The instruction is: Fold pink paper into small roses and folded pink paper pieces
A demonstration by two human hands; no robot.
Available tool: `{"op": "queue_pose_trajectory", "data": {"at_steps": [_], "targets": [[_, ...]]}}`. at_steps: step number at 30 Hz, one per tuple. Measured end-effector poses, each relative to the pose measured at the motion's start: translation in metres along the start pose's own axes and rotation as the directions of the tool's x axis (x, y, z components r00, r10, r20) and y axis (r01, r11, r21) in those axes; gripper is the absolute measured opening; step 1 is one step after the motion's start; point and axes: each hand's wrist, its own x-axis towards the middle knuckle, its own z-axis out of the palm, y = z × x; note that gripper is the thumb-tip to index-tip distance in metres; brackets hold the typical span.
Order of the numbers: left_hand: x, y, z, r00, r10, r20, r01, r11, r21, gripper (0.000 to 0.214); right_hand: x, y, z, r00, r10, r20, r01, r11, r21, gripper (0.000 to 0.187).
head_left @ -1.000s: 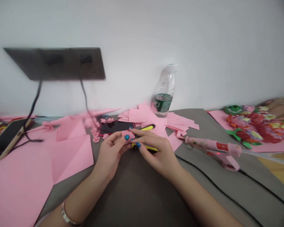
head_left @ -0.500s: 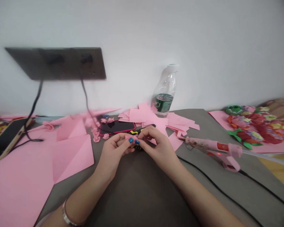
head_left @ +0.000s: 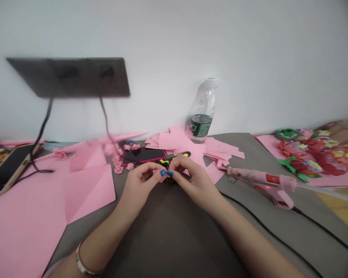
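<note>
A small folded piece of pink paper (head_left: 156,175) is pinched between the thumb and fingers of my left hand (head_left: 140,183). My right hand (head_left: 195,183) meets it from the other side, thumb and fingertips closed at the paper's edge. The thumbs nearly touch, and the fingers hide much of the paper. Just behind them lies a black and yellow tool (head_left: 186,155), partly covered by my hands. Past my left fingers is a red-edged phone (head_left: 145,155), with several small folded pink paper pieces (head_left: 118,169) around it.
Pink paper strips (head_left: 171,141) are piled near a water bottle (head_left: 201,123) against the wall. To the right a pink glue gun (head_left: 255,177) rests with its cord trailing forward. Paper flowers (head_left: 313,154) lie farther right. Large pink sheets (head_left: 26,208) and another phone (head_left: 11,166) occupy the left.
My fingers have shifted slightly on the pink paper, and both thumbs have drawn closer together. More of the black and yellow tool shows behind my right hand.
</note>
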Motion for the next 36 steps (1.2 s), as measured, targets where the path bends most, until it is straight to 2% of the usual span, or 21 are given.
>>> {"op": "queue_pose_trajectory", "data": {"at_steps": [5,12,15,22,27,32,36], "targets": [[0.0003,0.0003,-0.0002,0.999,0.024,0.021,-0.024,1.0,0.008,0.017,-0.0007,-0.0008,0.0036,0.997,0.075,0.013,-0.075,0.996,0.046,0.008],[-0.0008,-0.0061,0.0014,0.997,-0.064,0.043,0.067,0.995,-0.077,0.015,0.0008,-0.0004,0.0026,0.996,0.083,0.035,-0.087,0.99,0.11,0.013],[-0.0012,-0.0066,0.002,0.996,-0.055,0.063,0.061,0.994,-0.092,0.016,0.0013,0.0012,0.0029,0.994,0.107,0.02,-0.109,0.982,0.156,0.012],[0.0003,-0.0074,0.002,0.999,-0.026,0.023,0.029,0.986,-0.166,0.02,-0.0001,0.0012,0.0026,0.981,0.177,0.078,-0.188,0.969,0.163,0.011],[-0.0001,-0.0077,0.0013,0.999,0.024,0.024,-0.021,0.992,-0.123,0.017,-0.0003,-0.0019,0.0026,0.976,0.159,0.147,-0.184,0.968,0.172,0.02],[-0.0017,-0.0065,0.0024,0.999,0.021,0.033,-0.016,0.992,-0.124,0.017,0.0003,-0.0008,0.0013,0.979,0.133,0.155,-0.163,0.967,0.198,0.024],[-0.0018,-0.0064,0.0014,0.998,0.063,0.029,-0.059,0.991,-0.124,0.011,0.0005,0.0014,0.0001,0.979,0.128,0.157,-0.16,0.965,0.21,0.026]]}}
